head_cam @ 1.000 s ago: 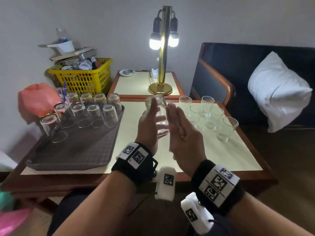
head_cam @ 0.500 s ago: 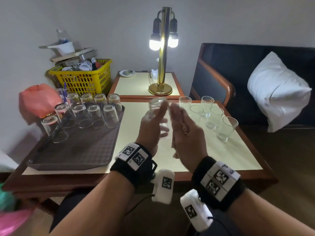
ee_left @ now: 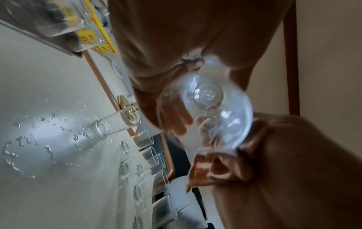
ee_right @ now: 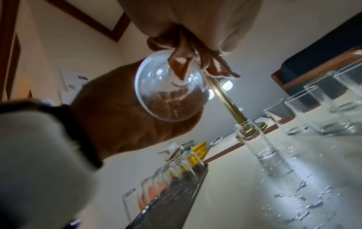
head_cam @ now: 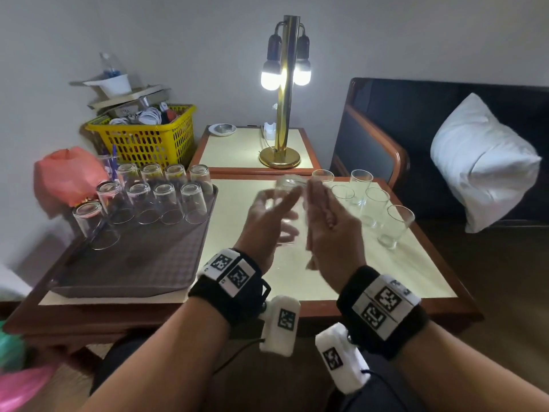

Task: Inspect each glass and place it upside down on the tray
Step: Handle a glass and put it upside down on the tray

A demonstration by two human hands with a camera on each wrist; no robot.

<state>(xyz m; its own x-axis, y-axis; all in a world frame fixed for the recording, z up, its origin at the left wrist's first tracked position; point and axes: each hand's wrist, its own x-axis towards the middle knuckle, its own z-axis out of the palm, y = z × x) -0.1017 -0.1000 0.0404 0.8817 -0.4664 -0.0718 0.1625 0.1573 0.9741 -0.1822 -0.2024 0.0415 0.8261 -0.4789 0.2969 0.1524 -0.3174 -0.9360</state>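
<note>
Now we hold glass (head_cam: pixel 286 209) up between both hands, above table (head_cam: pixel 243 203). Left hand (head_cam: pixel 264 224): fingers curled round glass wall, gripping. Right hand (head_cam: pixel 332 230): fingers straight, flat against glass's other side. Glass mouth faces wrists, base sits past fingertips. Beyond left fingers, tray (head_cam: pixel 133 263) with nine upturned glasses (head_cam: pixel 166 203). Beyond right fingers, six upright glasses (head_cam: pixel 374 203). Water droplets (ee_right: pixel 305 201) on table beneath.
</note>
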